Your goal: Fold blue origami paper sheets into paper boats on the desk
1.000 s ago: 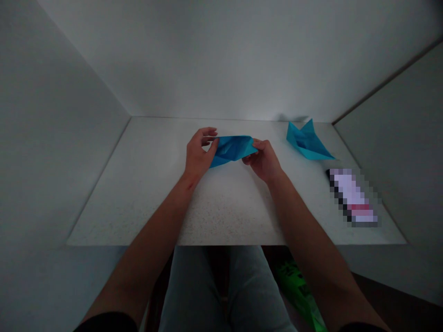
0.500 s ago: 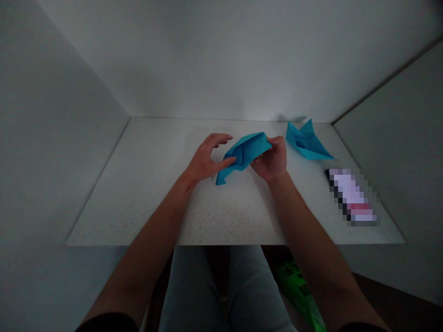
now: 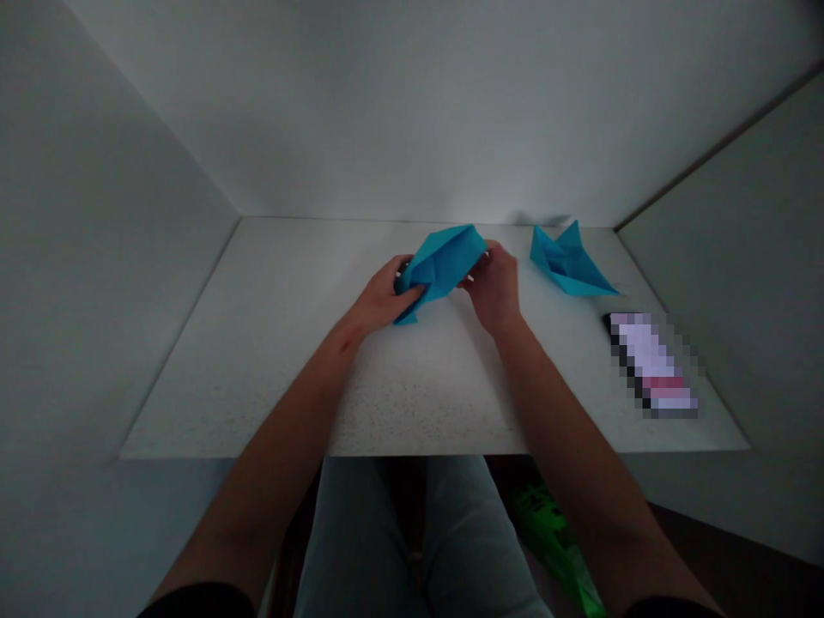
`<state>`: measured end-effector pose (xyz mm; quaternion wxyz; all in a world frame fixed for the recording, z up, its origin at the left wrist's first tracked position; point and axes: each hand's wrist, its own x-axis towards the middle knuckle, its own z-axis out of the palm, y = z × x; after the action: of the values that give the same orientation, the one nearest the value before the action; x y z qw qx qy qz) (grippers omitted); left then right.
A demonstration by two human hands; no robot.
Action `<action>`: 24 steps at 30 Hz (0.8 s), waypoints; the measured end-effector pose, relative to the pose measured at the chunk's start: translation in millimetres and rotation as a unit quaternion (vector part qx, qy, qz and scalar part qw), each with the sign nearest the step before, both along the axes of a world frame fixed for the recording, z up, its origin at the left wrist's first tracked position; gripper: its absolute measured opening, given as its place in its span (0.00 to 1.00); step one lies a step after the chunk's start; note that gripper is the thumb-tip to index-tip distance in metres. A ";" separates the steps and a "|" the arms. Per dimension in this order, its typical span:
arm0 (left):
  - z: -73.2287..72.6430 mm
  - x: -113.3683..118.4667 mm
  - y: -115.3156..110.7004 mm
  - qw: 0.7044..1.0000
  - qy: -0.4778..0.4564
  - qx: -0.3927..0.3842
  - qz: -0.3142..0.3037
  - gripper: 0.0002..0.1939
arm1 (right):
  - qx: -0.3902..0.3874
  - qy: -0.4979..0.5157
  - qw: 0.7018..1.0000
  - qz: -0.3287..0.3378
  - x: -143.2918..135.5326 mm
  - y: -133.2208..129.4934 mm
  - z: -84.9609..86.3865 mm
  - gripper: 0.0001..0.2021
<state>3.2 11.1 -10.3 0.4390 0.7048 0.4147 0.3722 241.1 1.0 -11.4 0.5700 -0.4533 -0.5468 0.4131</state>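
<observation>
A folded piece of blue paper [image 3: 444,262] is held above the middle of the white table [image 3: 412,386], tilted with its right end higher. My left hand [image 3: 384,296] grips its left end, thumb in front and fingers partly hidden behind the paper. At the right end, my right hand [image 3: 494,279] holds the paper's edge between thumb and fingers, some of them hidden behind it. A small pointed tip of the paper shows below my left thumb.
A second folded blue paper shape [image 3: 570,264] rests at the back right of the table. Nearer the right edge lies a phone [image 3: 653,360], blurred by pixels. White walls stand behind and beside the table. A green bag [image 3: 557,536] is below the front edge.
The fingers of my left hand have closed on the left end of the paper. The paper and my right hand have moved slightly left and toward the back.
</observation>
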 end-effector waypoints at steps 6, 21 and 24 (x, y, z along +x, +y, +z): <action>-0.2 -1.3 -0.3 1.000 -0.023 0.010 0.006 0.46 | 0.003 -0.032 0.999 -0.010 -20.4 -7.8 -6.0 0.40; 10.9 1.6 -3.6 0.985 -0.074 0.126 0.094 0.13 | 0.040 -0.208 0.977 -0.009 -11.0 -18.5 12.7 0.13; 15.2 0.5 -7.6 0.973 -0.023 0.219 0.074 0.05 | 0.056 -0.237 0.970 0.019 -12.0 -19.9 16.2 0.12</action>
<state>3.7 3.5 4.9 0.2543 0.7426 0.3639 0.5015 229.1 -19.0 4.8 0.4406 -0.4950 -0.6974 0.2730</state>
